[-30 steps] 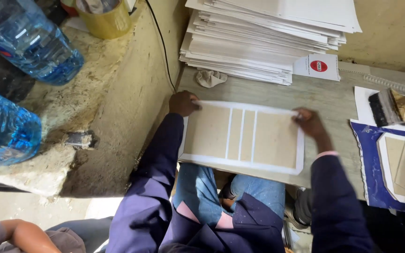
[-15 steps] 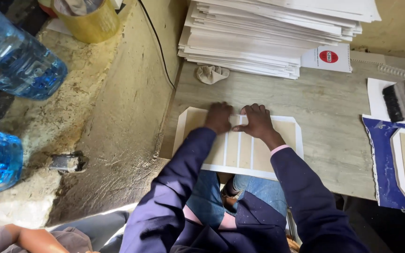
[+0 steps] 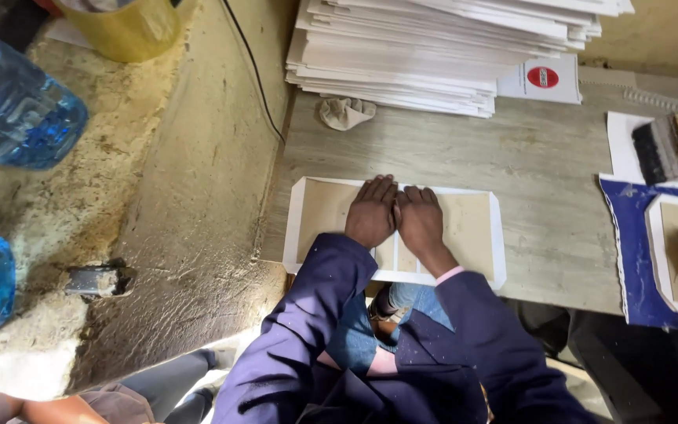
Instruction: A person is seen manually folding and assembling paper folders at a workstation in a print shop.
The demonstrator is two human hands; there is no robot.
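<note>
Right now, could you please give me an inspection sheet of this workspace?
Surface: grey wood-grain table, worn, stained at its left edge.
Job's things: white-bordered brown card panel lying flat at the near table edge.
Clutter: crumpled cloth; stack of white sheets; brush; blue-bordered panel.
Hands: left hand and right hand side by side, flat on the panel, fingers extended.
Cables: black cable running down beside the table.
Surroundings: blue water bottles; yellow container; rough concrete ledge.

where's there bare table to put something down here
Bare table runs between the stack of white sheets and the white-bordered card under both hands. More lies right of the card, before the blue sheet. The right edge is crowded.
</note>
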